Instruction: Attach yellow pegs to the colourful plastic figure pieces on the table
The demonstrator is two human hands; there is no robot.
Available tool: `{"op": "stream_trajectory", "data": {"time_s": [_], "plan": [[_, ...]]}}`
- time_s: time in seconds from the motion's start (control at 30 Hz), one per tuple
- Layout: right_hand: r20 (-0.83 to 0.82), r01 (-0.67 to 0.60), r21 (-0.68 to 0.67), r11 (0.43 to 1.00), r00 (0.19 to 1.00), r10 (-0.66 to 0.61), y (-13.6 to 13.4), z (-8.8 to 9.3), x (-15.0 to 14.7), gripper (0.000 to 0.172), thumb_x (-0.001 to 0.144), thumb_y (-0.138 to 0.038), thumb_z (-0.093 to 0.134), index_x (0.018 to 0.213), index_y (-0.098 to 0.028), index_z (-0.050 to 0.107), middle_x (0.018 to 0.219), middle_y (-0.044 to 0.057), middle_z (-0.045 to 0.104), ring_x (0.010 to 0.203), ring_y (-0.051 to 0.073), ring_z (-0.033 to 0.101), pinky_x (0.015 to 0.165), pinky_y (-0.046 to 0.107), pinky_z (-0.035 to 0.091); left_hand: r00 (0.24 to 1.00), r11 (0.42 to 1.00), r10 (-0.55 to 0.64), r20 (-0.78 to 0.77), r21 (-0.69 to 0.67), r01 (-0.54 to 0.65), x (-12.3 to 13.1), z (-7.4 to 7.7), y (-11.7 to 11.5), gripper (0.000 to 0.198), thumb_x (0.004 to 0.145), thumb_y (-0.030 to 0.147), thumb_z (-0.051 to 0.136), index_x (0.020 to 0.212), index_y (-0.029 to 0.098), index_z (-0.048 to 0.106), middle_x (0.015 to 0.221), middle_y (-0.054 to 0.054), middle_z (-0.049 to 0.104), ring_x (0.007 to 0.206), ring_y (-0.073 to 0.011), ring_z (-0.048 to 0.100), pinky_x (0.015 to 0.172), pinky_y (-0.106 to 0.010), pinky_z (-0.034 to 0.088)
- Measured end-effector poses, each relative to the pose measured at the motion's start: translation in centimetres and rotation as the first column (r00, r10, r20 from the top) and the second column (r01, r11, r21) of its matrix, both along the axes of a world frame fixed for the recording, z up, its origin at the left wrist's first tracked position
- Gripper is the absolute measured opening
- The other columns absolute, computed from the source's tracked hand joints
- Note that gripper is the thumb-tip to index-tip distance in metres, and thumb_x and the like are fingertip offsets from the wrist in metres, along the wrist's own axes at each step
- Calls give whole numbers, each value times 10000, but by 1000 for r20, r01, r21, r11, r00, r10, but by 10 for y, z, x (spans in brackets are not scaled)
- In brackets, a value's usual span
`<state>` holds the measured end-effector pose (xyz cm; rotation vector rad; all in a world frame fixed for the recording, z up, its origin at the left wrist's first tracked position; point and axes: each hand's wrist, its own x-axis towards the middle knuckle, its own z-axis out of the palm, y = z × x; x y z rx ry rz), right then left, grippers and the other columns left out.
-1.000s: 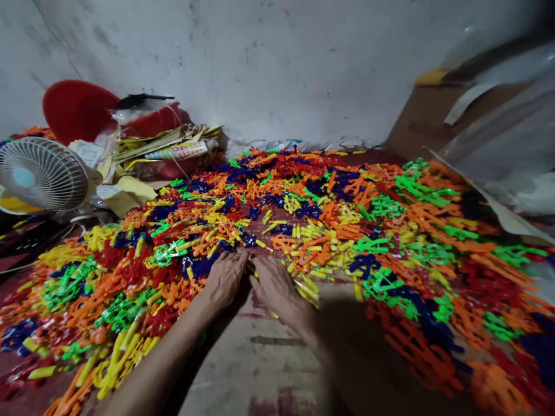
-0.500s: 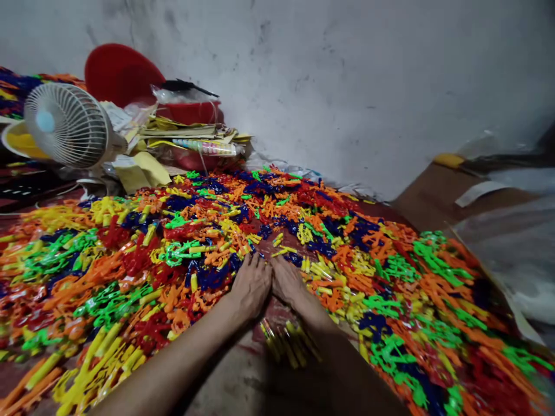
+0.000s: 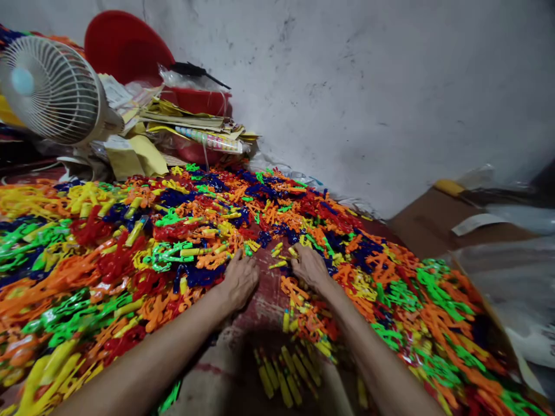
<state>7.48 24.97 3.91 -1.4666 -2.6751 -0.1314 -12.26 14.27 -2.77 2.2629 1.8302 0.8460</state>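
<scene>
My left hand (image 3: 240,278) lies back-up at the left edge of a bare strip, fingers curled down against a heap of bright plastic pieces (image 3: 167,254). What those fingers hold, if anything, is hidden. Across the strip, my right hand (image 3: 309,267) has bent fingers closed by a few yellow tube-like pieces (image 3: 277,254); its palm side is out of sight. Below it lie mixed orange and yellow pieces (image 3: 306,318). Several yellow tubes (image 3: 286,372) lie in shadow nearest me.
A white fan (image 3: 54,89) stands at the left, beside papers (image 3: 143,153) and red basins (image 3: 125,46). A wall (image 3: 329,86) rises behind the heap. At the right are a cardboard flap (image 3: 425,216) and clear plastic sheeting (image 3: 511,271).
My hands were side by side and have moved apart, left hand leftward and right hand rightward, uncovering the red surface between them. The view has shifted a little.
</scene>
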Motion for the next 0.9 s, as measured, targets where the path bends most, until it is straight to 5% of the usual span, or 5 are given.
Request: {"op": "stream_trajectory", "data": {"time_s": [0.27, 0.47, 0.6, 0.7, 0.9], "plan": [[-13, -201, -27, 979, 980, 201, 35, -29, -22, 292, 889, -112, 365, 1016, -150, 625, 864, 58, 657, 754, 170, 550, 719, 268, 403, 994, 998, -26, -106, -61, 20, -10, 3, 10, 217, 830, 178, 551, 1011, 175, 672, 1030, -125, 672, 1037, -280, 583, 1132, -515, 300], [18, -209, -18, 978, 978, 209, -5, -49, -13, 375, 881, -36, 333, 1096, -101, 634, 1081, 174, 680, 976, 244, 603, 881, 364, 450, 976, 994, -19, -217, -108, -4, -6, 9, 14, 295, 792, 179, 600, 1070, 108, 666, 1133, -183, 658, 1102, -317, 577, 1165, -544, 250], [59, -249, -57, 967, 966, 252, -33, -38, 10, 347, 850, -41, 397, 1065, -135, 654, 1100, 153, 690, 1024, 255, 606, 904, 376, 455, 974, 986, 80, -211, -125, -108, -2, 2, 20, 287, 809, 157, 600, 1086, 130, 666, 1163, -155, 661, 1138, -306, 577, 1175, -564, 242], [64, -244, -56, 968, 967, 247, -29, -20, 7, 259, 857, -100, 447, 1004, -141, 656, 1039, 150, 700, 1081, 279, 589, 950, 395, 423, 980, 984, 139, -141, -89, -153, 2, -8, 19, 224, 875, 162, 581, 1082, 152, 667, 1125, -124, 668, 1113, -284, 592, 1156, -564, 292], [4, -92, -39, 995, 996, 92, 27, -4, -69, 332, 961, -205, 347, 1181, -160, 591, 936, 109, 722, 862, 216, 664, 770, 305, 427, 976, 981, 182, -118, -52, -189, 10, -21, 9, 362, 966, 376, 584, 1271, 181, 589, 1291, -111, 587, 1149, -252, 581, 1008, -505, 480]]}}
